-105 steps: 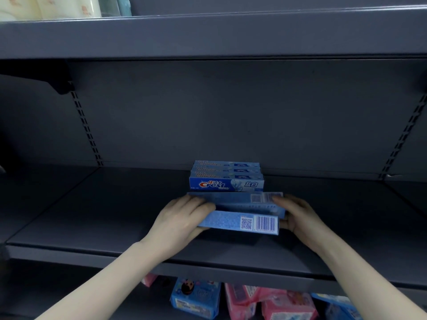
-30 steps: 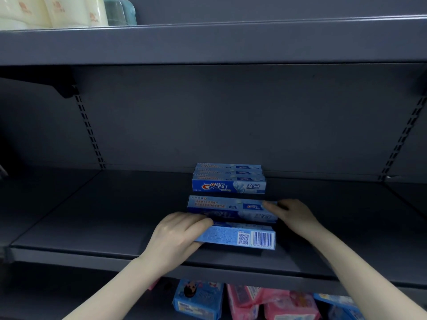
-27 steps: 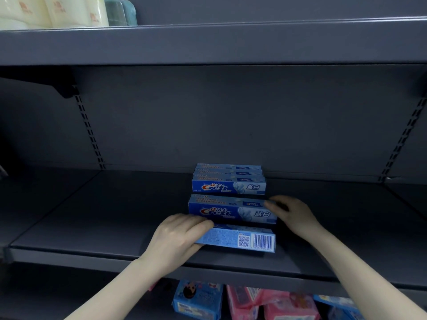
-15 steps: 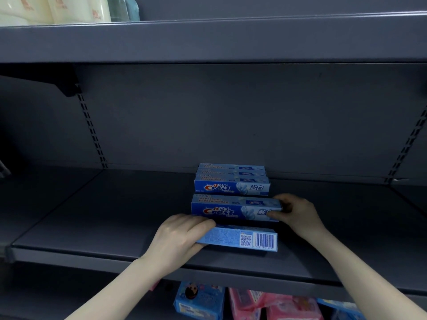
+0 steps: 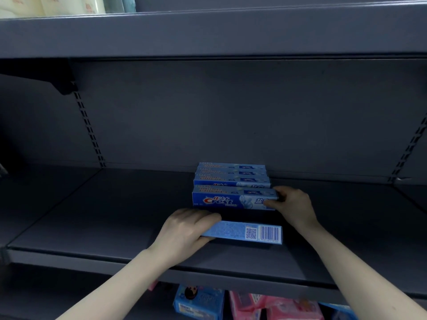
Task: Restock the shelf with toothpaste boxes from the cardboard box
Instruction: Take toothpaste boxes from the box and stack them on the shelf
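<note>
Grey shelf [image 5: 115, 227]: blue Crest toothpaste boxes [image 5: 231, 200], seemingly 5.

The shelf [image 5: 92, 227] in front of me is a plain dark slate grey, and so are the back panel [image 5: 231, 112] and the shelf above [image 5: 208, 33]. The toothpaste box [image 5: 231, 200] my right hand [image 5: 292, 204] touches is bright blue, with a red and white logo and white lettering on its front. The row of boxes [image 5: 231, 175] behind it shows the same blue with paler blue tops. The box [image 5: 245, 234] in my left hand [image 5: 184, 232] is light blue with fine print, a black and white QR square and a black barcode on a white patch. Below sit blue packs [image 5: 198, 303] and pink packs [image 5: 272, 306]. Up top are cream-yellow packs [image 5: 57, 5].
</note>
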Motion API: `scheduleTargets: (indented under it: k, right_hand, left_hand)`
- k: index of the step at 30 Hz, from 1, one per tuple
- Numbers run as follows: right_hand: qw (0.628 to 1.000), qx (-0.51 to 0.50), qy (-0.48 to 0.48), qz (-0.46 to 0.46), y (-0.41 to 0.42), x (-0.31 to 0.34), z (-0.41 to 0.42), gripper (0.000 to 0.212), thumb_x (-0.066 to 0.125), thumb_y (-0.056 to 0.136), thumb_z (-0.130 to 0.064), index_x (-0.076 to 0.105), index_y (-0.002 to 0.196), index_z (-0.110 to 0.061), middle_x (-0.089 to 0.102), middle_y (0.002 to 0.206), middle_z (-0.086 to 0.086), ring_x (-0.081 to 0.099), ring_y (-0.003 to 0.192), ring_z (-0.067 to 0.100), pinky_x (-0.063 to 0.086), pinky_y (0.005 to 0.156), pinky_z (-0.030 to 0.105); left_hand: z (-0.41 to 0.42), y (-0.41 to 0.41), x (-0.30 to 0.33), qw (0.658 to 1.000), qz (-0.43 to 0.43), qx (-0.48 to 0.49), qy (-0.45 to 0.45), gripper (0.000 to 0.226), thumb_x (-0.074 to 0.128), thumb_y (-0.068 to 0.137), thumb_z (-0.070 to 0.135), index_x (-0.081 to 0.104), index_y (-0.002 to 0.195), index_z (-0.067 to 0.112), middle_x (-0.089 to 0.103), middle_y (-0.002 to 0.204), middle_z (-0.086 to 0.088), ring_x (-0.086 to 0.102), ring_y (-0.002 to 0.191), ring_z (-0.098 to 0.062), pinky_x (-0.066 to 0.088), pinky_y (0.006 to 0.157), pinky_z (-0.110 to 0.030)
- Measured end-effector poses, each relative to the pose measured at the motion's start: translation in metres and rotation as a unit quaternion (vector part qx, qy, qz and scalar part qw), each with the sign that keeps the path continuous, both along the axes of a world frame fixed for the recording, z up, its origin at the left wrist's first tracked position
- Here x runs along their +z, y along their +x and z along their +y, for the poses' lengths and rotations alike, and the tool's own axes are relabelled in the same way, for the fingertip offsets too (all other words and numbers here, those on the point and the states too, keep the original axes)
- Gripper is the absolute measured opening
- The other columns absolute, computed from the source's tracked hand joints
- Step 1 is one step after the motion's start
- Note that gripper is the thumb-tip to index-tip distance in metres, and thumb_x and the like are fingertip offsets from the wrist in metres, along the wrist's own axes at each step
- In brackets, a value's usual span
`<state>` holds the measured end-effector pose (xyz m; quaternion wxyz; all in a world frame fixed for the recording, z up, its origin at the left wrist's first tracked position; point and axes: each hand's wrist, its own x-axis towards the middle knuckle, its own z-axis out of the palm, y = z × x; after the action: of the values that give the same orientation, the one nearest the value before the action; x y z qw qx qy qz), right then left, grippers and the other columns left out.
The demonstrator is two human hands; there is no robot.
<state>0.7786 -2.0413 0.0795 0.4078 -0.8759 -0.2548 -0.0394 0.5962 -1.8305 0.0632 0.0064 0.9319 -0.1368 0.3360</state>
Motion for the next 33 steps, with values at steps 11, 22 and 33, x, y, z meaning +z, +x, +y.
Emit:
scheduleTargets:
  k: [11,22,33]
  right_hand:
    - [0.998,-0.055,0.009,-0.011,0.002,-0.004,0.014,0.030,0.072,0.079,-0.025,0.070,0.105,-0.011,0.071,0.100,0.005,0.059,0.083,0.013,0.044,0.068,0.024]
    - [0.978,0.024,0.205,0.041,-0.026,0.006,-0.009,0.008,0.061,0.088,-0.021,0.066,0.091,-0.026,0.067,0.093,-0.006,0.061,0.089,0.009,0.041,0.074,0.005]
    - [0.969,0.193,0.033,0.151,-0.030,0.000,-0.030,0.036,0.076,0.075,-0.016,0.062,0.102,-0.034,0.065,0.106,-0.015,0.057,0.097,-0.010,0.040,0.080,0.002]
  left_hand:
    - [0.003,0.007,0.004,0.999,0.025,0.015,-0.024,0.031,0.055,0.080,0.039,0.052,0.109,0.027,0.069,0.091,0.009,0.067,0.077,-0.010,0.052,0.063,-0.023]
    - [0.008,0.017,0.003,0.998,0.044,0.026,-0.048,0.058,0.084,0.063,0.030,0.057,0.114,0.027,0.071,0.100,0.007,0.069,0.085,-0.012,0.053,0.072,-0.028]
    - [0.019,0.010,0.005,0.965,0.119,0.122,-0.200,0.053,0.058,0.073,0.062,0.059,0.118,0.034,0.061,0.112,0.016,0.056,0.100,-0.007,0.043,0.085,-0.025]
